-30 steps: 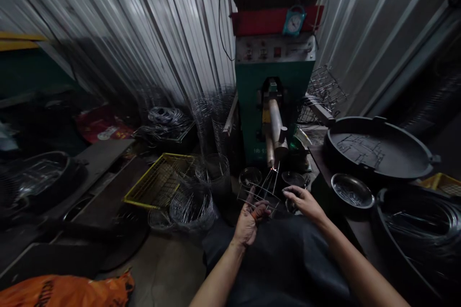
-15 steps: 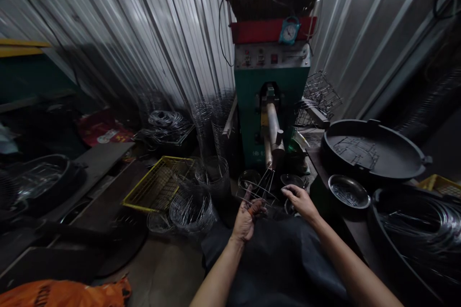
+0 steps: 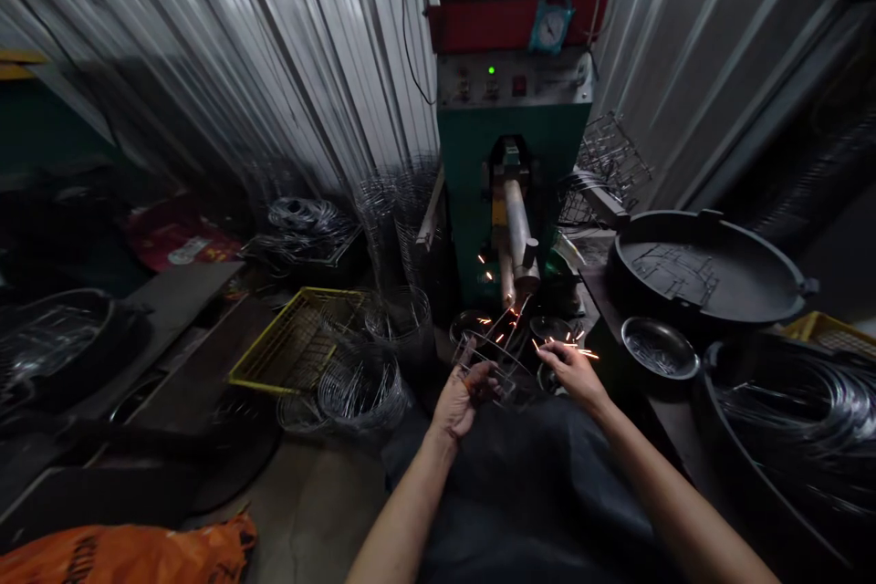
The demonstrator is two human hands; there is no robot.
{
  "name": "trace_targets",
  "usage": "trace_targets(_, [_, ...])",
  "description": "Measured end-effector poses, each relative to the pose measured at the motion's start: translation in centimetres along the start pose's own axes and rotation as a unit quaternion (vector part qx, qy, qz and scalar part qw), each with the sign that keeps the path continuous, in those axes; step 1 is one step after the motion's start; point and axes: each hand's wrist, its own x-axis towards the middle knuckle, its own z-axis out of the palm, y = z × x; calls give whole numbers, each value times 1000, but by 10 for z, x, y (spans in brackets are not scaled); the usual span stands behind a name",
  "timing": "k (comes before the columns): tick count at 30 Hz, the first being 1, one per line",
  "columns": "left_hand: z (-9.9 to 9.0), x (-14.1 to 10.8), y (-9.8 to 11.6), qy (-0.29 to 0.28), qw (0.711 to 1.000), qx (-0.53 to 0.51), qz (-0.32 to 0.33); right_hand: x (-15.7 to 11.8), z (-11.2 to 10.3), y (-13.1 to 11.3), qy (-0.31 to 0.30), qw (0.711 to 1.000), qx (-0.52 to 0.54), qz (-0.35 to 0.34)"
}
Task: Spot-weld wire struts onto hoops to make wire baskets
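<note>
Sparks fly around the lower tip of a spot welder (image 3: 518, 219), in front of my hands. A thin metal wire frame (image 3: 503, 356) lies beneath the welder's electrode, its far end at the tip. My left hand (image 3: 465, 397) is closed around the near left side of this frame, some fingers extended along the wires. To the right, my right hand (image 3: 575, 372) has thumb and fingers pinched together beside the frame. Whatever sits between those fingertips is too small to make out. Small bowls stand below the frame, partly hidden.
Left of me stand wire baskets (image 3: 362, 388) holding rods and a yellow crate (image 3: 274, 379). On the right are a black pan (image 3: 708, 310) with wire pieces, a metal bowl (image 3: 684, 367) of small parts and a tub of coiled wire (image 3: 821, 420). Corrugated metal walls close off the back.
Sparks have appeared at the electrode tip, and a green light on the welder's panel is now lit. The view has tilted down slightly. Both hands stay nearly in place.
</note>
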Motion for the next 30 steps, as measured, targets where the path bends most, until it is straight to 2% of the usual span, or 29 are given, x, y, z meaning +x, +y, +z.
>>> trace_targets(5, [-2,5,1,11,999,3,-31,-10,0,7,-9,1000,-4,11])
trace_targets(10, [5,-2,12,-25,998,45,23,-21,-5,14,-36,999,-5,18])
trace_targets(14, [5,-5,19,-26,999,39,17,-29,-6,13,-38,999,-11,12])
trace_targets(21, [-8,3,13,-37,999,27,16,-34,-9,11,-31,999,-32,12])
trace_targets(30, [-8,4,15,-46,998,25,31,-33,-8,18,-26,999,-34,18])
